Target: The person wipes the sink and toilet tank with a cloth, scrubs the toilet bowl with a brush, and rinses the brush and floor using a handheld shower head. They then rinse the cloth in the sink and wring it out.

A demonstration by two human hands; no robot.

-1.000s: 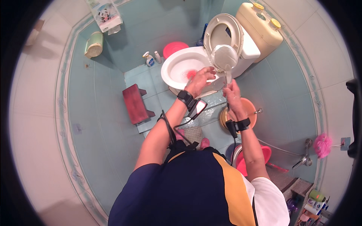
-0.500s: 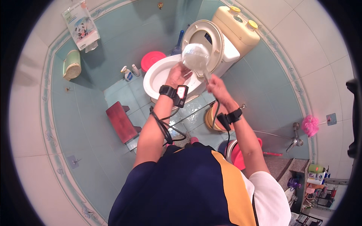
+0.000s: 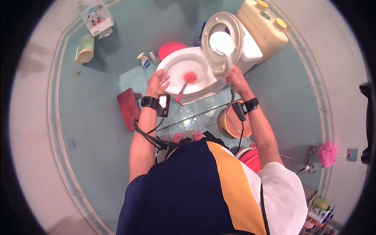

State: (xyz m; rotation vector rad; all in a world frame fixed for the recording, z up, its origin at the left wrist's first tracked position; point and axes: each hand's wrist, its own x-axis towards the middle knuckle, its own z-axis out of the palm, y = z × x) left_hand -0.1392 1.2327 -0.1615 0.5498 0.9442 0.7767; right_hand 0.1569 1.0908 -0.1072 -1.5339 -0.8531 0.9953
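In my right hand point(image 3: 237, 81) is the handle of a white round shower head point(image 3: 221, 42), held up in front of the raised toilet seat and lid point(image 3: 206, 37). Its grey hose point(image 3: 232, 100) hangs down from my fist. My left hand point(image 3: 158, 83) holds nothing, fingers apart, beside the near-left rim of the white toilet bowl point(image 3: 161, 64). A toilet brush point(image 3: 185, 84) leans in the bowl. Its red bristles sit at the bottom and its red-tipped handle sticks out over the near rim.
A cream jerrycan point(image 3: 260, 21) with yellow caps stands behind the toilet. Left of the bowl are a spray bottle point(image 3: 144, 61), a red basin point(image 3: 171, 50) and a dark red stool point(image 3: 128, 107). A yellowish bucket point(image 3: 226, 127) stands below my right forearm, and a tap point(image 3: 310, 162) is on the right wall.
My left hand has moved left, away from the shower head to the bowl's left side. The shower head has shifted slightly right and up, and the brush now shows in the bowl.
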